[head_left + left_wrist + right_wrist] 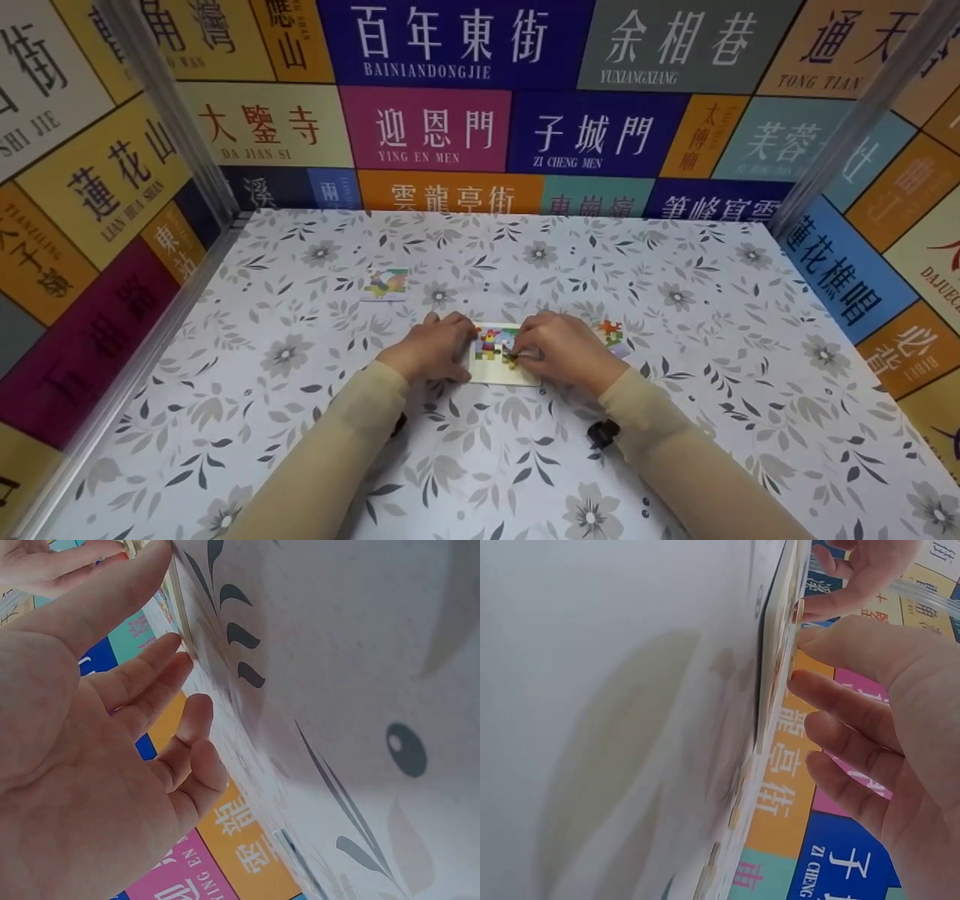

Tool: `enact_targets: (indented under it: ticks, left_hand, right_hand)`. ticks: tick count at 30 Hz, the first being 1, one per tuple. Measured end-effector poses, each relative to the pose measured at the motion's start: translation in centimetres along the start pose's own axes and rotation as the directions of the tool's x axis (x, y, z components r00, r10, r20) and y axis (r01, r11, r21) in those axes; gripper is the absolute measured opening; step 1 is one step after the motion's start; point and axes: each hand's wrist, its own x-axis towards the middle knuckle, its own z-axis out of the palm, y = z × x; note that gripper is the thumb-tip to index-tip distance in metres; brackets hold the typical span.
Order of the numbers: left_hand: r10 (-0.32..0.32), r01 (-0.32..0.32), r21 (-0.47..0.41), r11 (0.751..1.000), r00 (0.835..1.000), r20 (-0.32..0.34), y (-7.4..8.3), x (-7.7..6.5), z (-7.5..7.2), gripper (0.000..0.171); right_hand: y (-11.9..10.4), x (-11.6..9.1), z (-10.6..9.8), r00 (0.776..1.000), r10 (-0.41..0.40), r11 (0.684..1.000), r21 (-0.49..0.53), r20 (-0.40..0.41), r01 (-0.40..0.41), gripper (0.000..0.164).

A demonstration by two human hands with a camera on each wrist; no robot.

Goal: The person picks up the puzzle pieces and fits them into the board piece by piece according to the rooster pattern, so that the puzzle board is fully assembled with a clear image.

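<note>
1. The puzzle board [499, 373] lies flat on the worktop [450, 480], btwn the 2 hands. Its top part has bright pcs in it; the near part is bare & cream. There's a small red, yellow & blue shape at the upper L, too tiny to name.
2. L hand [431, 345]: grip is wide, thumb well apart from the fingers, tips at the board's L edge. Fingers hide a bit of that edge. In the L wrist view the thumb tip is cut off at the top.
3. R hand [562, 349]: grip is narrow, thumb & pointer finger pinching a puzzle pc [800, 611] over the board. We see it edge-on in the R wrist view, so can't tell its pic. This hand hides the board's upper R part.
4. Loose pcs [611, 336] lie just past the R hand, red, green & purple. The hand hides some, so can't count 'em.
5. A pic card [385, 285] lies farther off, to the L. It's colourful, but the pic is too small to make out.
6. Sign walls [435, 131] stand round the worktop, w/ some signs cut off at the edges.
</note>
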Motion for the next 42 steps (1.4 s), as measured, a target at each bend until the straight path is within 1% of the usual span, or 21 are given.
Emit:
enact_targets:
  ticks: [6, 12, 19, 24, 30, 36, 42]
  left_hand:
    - [0.014, -0.014, 0.008, 1.000, 1.000, -0.014, 0.0, 0.0, -0.1, 0.066]
    - [0.030, -0.029, 0.035, 0.999, 0.999, -0.014, 0.2, -0.1, -0.1, 0.065]
    - [0.002, -0.002, 0.029, 1.000, 1.000, -0.011, 0.3, -0.2, 0.1, 0.067]
    - [-0.004, 0.004, 0.020, 1.000, 1.000, -0.007, 0.2, -0.1, 0.1, 0.066]
    - [-0.012, 0.011, 0.021, 1.000, 1.000, 0.006, 0.2, 0.1, 0.1, 0.067]
    - [0.008, -0.007, 0.038, 0.999, 1.000, -0.014, 0.1, 0.0, 0.0, 0.066]
    - [0.030, -0.029, 0.044, 0.999, 0.999, -0.030, 0.2, -0.4, -0.1, 0.064]
  right_hand:
    - [-0.1, 0.6, 0.1, 1.000, -0.012, 1.000, -0.002, 0.012, 0.012, 0.010]
    - [0.2, 1.0, 0.6, 0.999, -0.053, 0.998, -0.018, -0.013, 0.052, 0.011]
    - [0.1, 1.2, 0.9, 0.999, -0.036, 0.999, -0.009, -0.002, 0.036, 0.012]
    - [-0.1, 1.3, 0.9, 0.999, -0.039, 0.999, -0.001, 0.008, 0.039, 0.012]
    - [-0.2, 1.3, 0.8, 1.000, -0.021, 1.000, 0.016, 0.021, 0.020, 0.011]
    - [-0.4, 1.2, 0.7, 0.999, -0.014, 0.999, 0.033, 0.036, 0.013, 0.010]
    - [-0.3, 1.1, 0.7, 0.999, -0.032, 0.998, 0.060, 0.018, 0.031, 0.006]
